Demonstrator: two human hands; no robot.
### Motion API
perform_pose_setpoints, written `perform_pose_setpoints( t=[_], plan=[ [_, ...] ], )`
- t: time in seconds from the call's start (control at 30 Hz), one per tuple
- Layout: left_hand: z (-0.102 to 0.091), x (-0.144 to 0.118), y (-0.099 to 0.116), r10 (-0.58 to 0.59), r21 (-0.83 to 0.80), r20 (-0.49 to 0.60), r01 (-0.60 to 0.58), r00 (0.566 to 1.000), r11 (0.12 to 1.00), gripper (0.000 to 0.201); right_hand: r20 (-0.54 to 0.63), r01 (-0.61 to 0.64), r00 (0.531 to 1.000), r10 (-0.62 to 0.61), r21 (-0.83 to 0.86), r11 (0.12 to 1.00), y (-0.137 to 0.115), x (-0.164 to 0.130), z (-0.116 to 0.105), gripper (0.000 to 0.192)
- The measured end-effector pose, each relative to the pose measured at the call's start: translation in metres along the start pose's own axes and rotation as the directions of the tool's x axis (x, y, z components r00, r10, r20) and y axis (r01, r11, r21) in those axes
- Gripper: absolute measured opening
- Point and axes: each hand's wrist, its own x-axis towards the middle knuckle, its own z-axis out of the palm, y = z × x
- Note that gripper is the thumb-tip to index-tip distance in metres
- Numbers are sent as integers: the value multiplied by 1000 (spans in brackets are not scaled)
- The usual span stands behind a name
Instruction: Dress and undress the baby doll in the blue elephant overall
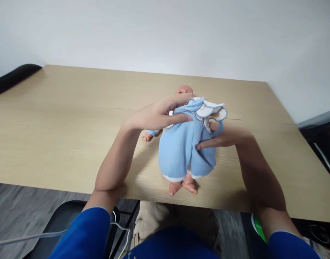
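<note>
- A baby doll (181, 151) lies on its back near the front edge of the wooden table (59, 126), feet toward the person, bald head (184, 90) pointing at the wall.
- It wears a light blue fleece suit (178, 151); the bare feet (182, 187) stick out at the bottom, close together.
- The left hand (159, 117) reaches over the doll's chest, fingers curled and pinching the blue fabric at the collar.
- The right hand (224, 136) lies on the doll's other side, thumb tucked into the cloth and fingers pressed flat against the suit (a loose grip on the fabric, from what shows).
- A white-edged flap (210, 109) of the suit is bunched up between the two hands.
- One small doll hand (147, 136) pokes out of a sleeve beside the left wrist, resting on the tabletop.
</note>
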Motion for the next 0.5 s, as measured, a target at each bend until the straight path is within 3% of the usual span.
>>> perform_pose_setpoints(
  t=[0.1,0.17,0.37,0.5],
  plan=[
    [-9,-3,1,-5,-53,221,17,975,998,55,73,109,991,-114,60,992,1,3,0,46],
    [-17,-7,0,-18,-79,299,43,954,996,57,117,141,981,-158,141,980,4,0,0,41],
    [-17,-4,0,-23,-187,262,74,965,979,64,-67,79,996,-61,312,947,5,-11,9,55],
    [-8,1,1,-35,-232,198,81,980,969,64,120,18,991,-56,301,954,-4,-6,12,46]
  ],
)
